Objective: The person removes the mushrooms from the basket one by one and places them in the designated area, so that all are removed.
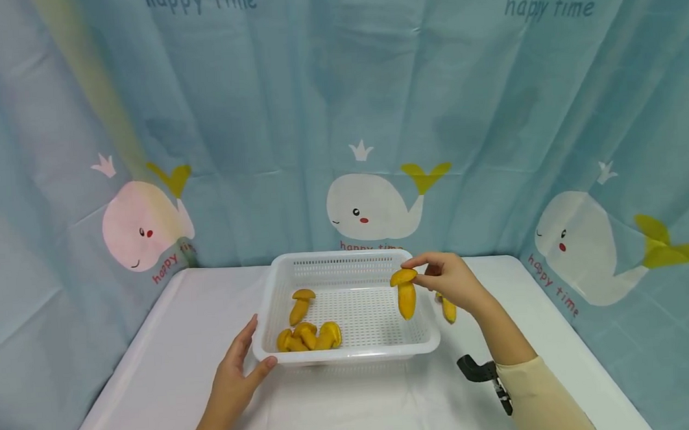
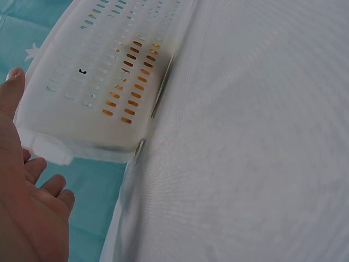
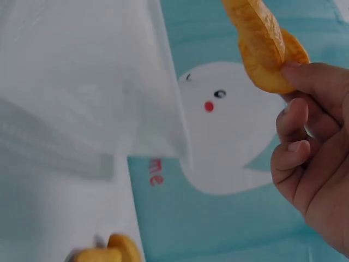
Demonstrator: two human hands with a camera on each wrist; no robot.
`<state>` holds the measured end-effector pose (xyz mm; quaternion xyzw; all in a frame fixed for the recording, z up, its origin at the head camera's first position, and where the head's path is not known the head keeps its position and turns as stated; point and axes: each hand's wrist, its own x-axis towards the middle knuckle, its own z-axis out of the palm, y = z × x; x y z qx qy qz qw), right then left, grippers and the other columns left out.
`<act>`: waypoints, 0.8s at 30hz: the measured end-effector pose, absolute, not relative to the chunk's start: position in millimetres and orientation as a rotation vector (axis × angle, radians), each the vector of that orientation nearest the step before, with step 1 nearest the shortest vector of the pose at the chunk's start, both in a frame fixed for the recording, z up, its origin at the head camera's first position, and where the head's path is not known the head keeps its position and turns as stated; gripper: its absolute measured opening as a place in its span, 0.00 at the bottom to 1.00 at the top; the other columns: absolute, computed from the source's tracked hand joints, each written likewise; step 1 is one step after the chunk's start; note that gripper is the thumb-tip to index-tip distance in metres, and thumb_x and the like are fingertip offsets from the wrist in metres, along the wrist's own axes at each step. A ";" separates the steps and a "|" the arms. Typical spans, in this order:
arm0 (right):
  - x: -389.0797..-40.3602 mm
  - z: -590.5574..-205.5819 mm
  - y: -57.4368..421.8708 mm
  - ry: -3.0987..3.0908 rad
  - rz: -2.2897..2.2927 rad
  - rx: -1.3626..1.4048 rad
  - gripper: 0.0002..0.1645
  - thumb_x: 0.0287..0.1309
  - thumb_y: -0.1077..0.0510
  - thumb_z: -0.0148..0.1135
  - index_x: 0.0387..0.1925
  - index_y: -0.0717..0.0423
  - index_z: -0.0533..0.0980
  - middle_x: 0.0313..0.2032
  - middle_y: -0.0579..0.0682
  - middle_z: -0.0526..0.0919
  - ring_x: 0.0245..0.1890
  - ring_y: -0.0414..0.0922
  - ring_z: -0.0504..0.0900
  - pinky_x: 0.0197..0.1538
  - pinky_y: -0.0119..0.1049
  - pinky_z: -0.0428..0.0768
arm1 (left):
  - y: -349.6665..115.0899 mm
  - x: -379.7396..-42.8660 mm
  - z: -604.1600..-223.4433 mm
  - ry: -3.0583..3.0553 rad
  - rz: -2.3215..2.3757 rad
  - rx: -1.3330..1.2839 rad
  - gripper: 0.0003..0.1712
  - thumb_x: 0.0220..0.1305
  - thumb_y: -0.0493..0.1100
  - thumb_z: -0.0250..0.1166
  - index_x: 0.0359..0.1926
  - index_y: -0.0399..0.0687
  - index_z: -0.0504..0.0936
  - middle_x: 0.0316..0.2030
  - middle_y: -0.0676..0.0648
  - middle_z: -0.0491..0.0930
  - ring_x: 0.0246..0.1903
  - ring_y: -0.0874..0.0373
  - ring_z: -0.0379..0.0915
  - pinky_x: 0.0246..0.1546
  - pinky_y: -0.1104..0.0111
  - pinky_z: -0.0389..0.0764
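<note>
Four yellow toy mushrooms (image 1: pixel 308 330) already lie in the white perforated plastic basket (image 1: pixel 347 259) steadied by the left hand's (image 1: pixel 236 370) spread fingers; the right hand (image 1: pixel 450 281) pinches another yellow mushroom (image 1: pixel 406 294) above it, one more (image 1: pixel 448 309) waiting outside.

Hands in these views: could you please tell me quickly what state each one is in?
Left hand: open, fingers resting against the white basket corner.
Right hand: pinching a yellow mushroom over the basket.
</note>
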<state>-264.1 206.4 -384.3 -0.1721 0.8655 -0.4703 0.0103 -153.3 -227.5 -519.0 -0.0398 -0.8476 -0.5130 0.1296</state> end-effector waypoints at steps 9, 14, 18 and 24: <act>-255.2 -415.5 257.5 2.781 -1.469 -0.420 0.15 0.65 0.56 0.70 0.52 0.44 0.85 0.43 0.50 0.86 0.28 0.49 0.75 0.30 0.32 0.79 | -227.1 -152.5 -518.4 -2.460 -1.515 -0.114 0.48 0.64 0.48 0.73 0.79 0.65 0.58 0.79 0.56 0.57 0.77 0.46 0.54 0.62 0.92 0.52; -252.2 -434.7 288.9 2.820 -1.467 -0.342 0.16 0.65 0.57 0.69 0.53 0.43 0.85 0.38 0.50 0.85 0.27 0.49 0.76 0.29 0.33 0.78 | -227.3 -152.4 -517.6 -2.474 -1.502 -0.111 0.48 0.64 0.48 0.73 0.79 0.66 0.58 0.79 0.57 0.57 0.77 0.46 0.55 0.65 0.89 0.53; -255.5 -445.8 307.7 2.842 -1.466 -0.315 0.16 0.66 0.55 0.69 0.54 0.43 0.85 0.35 0.51 0.84 0.27 0.51 0.76 0.29 0.34 0.78 | -227.2 -152.3 -516.4 -2.475 -1.499 -0.101 0.48 0.65 0.47 0.73 0.79 0.65 0.58 0.79 0.56 0.57 0.77 0.45 0.55 0.64 0.89 0.52; -264.7 -462.3 330.4 2.855 -1.444 -0.270 0.16 0.67 0.52 0.68 0.55 0.43 0.84 0.40 0.51 0.86 0.32 0.58 0.77 0.31 0.35 0.77 | -226.0 -153.2 -517.0 -2.485 -1.531 -0.066 0.48 0.65 0.48 0.73 0.79 0.67 0.58 0.79 0.58 0.57 0.77 0.48 0.54 0.72 0.77 0.56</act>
